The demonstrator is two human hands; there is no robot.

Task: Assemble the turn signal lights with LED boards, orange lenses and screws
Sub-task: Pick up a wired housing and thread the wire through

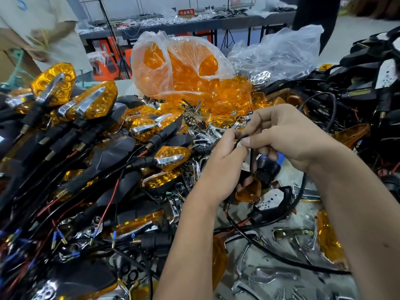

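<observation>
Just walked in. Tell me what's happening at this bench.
A person is putting together turn signal lights. Both hands meet over the pile: the left hand and the right hand pinch a thin black wire with a small white part. Finished lights are stacked on the left, and a clear bag of orange lenses sits behind. Loose chrome trims litter the table.

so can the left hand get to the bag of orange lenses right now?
Probably not at once: the left hand is pinching a black wire together with the right hand. The bag itself sits open and unblocked behind.
</observation>
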